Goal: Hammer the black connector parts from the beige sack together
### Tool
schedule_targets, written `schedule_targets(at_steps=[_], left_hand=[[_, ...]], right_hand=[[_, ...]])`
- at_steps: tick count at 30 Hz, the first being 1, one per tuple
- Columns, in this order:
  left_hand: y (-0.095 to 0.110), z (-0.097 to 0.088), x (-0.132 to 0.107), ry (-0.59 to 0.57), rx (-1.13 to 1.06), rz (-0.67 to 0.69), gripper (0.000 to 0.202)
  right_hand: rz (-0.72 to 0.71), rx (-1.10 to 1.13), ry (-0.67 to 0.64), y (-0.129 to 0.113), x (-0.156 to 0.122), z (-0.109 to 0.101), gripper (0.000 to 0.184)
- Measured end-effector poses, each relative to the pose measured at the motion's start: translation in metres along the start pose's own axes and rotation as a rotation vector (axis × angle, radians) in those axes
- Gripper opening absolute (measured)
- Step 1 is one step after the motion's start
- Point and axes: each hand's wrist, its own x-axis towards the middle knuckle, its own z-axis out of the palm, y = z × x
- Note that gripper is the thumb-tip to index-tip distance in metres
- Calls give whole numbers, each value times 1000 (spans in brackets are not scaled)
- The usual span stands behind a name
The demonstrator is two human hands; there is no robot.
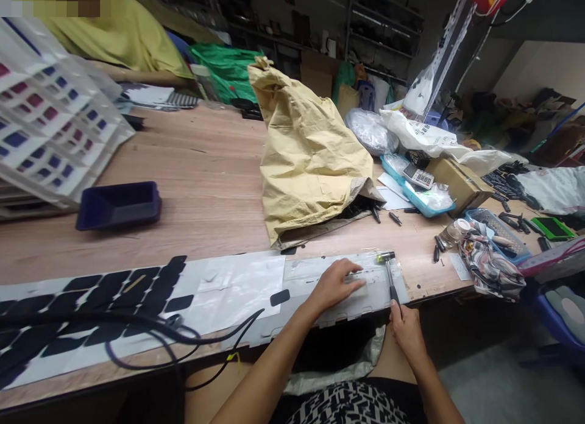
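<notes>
My left hand [336, 283] lies palm down on a clear plastic sheet [320, 272] at the near edge of the wooden table [205, 186], fingers stretched out. My right hand [404, 326] is closed round the black handle of a small hammer [389, 272], whose metal head rests on the sheet's right end. Left of the sheet lies a long white strip [228, 290] carrying several black cut-out pieces [137, 287].
A tan paper sack [306, 150] stands mid-table. A dark blue tray [119, 204] sits left, clear compartment boxes [46, 119] behind it. Black cables [150, 335] cross the strip. A calculator [418, 177], cardboard box [459, 180] and baskets of small parts crowd the right.
</notes>
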Motion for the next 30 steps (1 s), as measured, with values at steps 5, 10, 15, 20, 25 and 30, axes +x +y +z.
schedule_targets(at_steps=[5,10,15,20,25,30], left_hand=[[4,20,104,110,114,-109,44],[4,39,181,31,412,-184,46],[-5,51,202,29,484,-199,36],[-11,49,180,3,519,-164,26],[-14,26,125,-44,432,-70,29],[-24,8,53,41,271,-129,28]], right_hand=[[-20,-40,3,3,-1,3,60],[-32,-72,26,4,-2,4,59],[-37,-89,30,4,-2,4,60],[-32,-43,24,3,-2,4,60],[-26,-27,-4,4,-1,2,61],[113,170,-66,6,-1,7,63]])
